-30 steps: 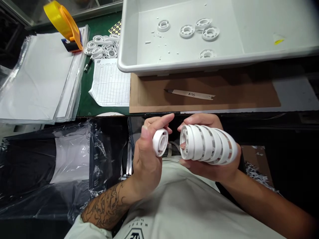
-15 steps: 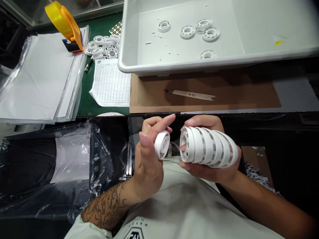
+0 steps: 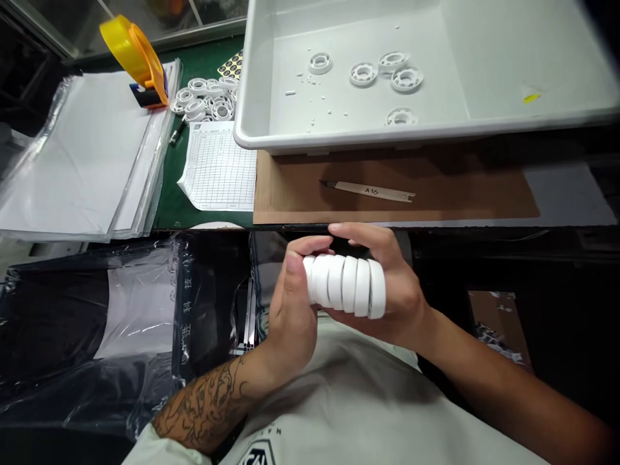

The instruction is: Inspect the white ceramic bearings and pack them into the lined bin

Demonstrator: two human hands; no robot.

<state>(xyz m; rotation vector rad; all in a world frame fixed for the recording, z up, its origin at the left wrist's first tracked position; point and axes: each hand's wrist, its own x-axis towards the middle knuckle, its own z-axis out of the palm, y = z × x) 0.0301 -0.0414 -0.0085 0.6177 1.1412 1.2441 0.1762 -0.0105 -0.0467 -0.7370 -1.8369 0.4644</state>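
A row of white rings [image 3: 347,284] lies on its side between my two hands, below the table's front edge. My left hand [image 3: 295,300] closes on the row's left end, its thumb against the nearest ring. From the right, my right hand [image 3: 387,278] wraps round the back and underside of the row, its index finger stretched above the rings. The palm sides of both hands are partly hidden by the rings.
Several loose rings [image 3: 363,74] and small crumbs lie in a white tray [image 3: 411,135]. A knife marked A16 [image 3: 371,190] rests on cardboard [image 3: 300,206]. Further left are more rings [image 3: 221,108], a printed sheet [image 3: 220,171], a yellow tape roll [image 3: 126,48] and plastic-covered sheets [image 3: 72,155].
My right hand has moved left with its rings and turned. The ring in my left hand now meets the row, and the gap between the hands has closed.
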